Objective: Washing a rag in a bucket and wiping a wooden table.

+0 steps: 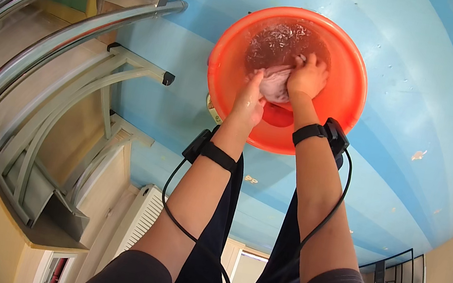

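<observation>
An orange-red plastic basin stands on the blue floor in front of me, with cloudy, sudsy water in it. Bunched between my hands is a wet, pale cloth, partly in the water. My left hand grips its left side, thumb uppermost, with the other fingers partly hidden. On the right side my right hand grasps the cloth from above, knuckles bent and fingertips at the water. Each forearm wears a black strap with a small cabled device.
To the left runs a curved metal rail. Below it stands a pale metal-legged frame, near the basin's left. A white slatted radiator and a black-framed rack are further off. My two legs straddle the floor behind the basin.
</observation>
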Action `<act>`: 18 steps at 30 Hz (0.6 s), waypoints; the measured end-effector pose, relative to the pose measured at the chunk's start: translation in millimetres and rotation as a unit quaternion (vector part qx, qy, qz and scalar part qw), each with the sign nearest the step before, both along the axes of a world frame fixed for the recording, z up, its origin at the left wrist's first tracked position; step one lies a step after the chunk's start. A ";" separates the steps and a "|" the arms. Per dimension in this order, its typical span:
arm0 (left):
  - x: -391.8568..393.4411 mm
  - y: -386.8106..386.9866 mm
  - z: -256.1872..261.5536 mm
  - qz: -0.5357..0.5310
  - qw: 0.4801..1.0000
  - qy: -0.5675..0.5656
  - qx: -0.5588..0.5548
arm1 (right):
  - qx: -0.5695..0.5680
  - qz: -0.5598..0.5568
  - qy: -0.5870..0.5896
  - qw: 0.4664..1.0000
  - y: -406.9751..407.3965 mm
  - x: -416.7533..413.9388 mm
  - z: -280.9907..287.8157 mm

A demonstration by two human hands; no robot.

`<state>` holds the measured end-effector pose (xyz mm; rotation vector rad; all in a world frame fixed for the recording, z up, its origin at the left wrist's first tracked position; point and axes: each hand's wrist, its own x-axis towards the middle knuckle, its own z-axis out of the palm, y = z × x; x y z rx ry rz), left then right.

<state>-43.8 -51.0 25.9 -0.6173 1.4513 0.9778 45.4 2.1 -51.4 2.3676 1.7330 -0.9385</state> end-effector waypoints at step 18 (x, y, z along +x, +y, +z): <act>-24.3 18.8 26.7 -0.032 0.986 -0.163 0.025 | 0.006 0.012 0.342 0.940 -42.7 -12.8 171.2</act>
